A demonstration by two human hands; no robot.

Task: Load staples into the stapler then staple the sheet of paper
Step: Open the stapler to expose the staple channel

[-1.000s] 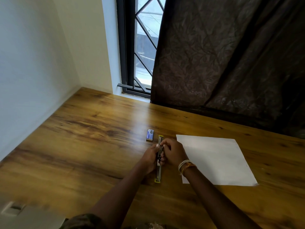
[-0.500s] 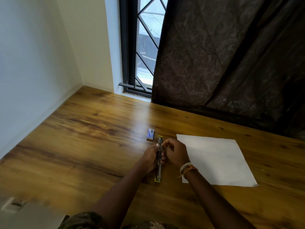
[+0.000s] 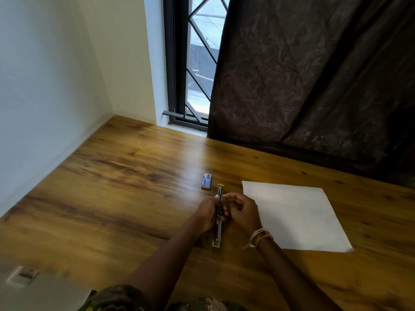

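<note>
Stapler (image 3: 218,223) lies opened flat, six o'clock of box (image 3: 206,181). Our left hand (image 3: 207,213) and right hand (image 3: 243,212) pinch its middle: loading underway. Paper (image 3: 294,216), three o'clock, unstapled.

Looks like room in home, corner used as plain desk spot. Wood-grain table (image 3: 125,180) pushed into corner of painted walls (image 3: 45,86), cream and pale. Narrow window (image 3: 197,70) with dark frame and diagonal metal grille, daylight outside. Heavy dark brown curtain (image 3: 314,75) with leaf pattern hangs right down to tabletop. White wall socket (image 3: 21,276) low at left. Desk items few: sheet of paper (image 3: 296,216), small staple box (image 3: 206,181), stapler (image 3: 219,212). No office fittings or shop goods visible.
</note>
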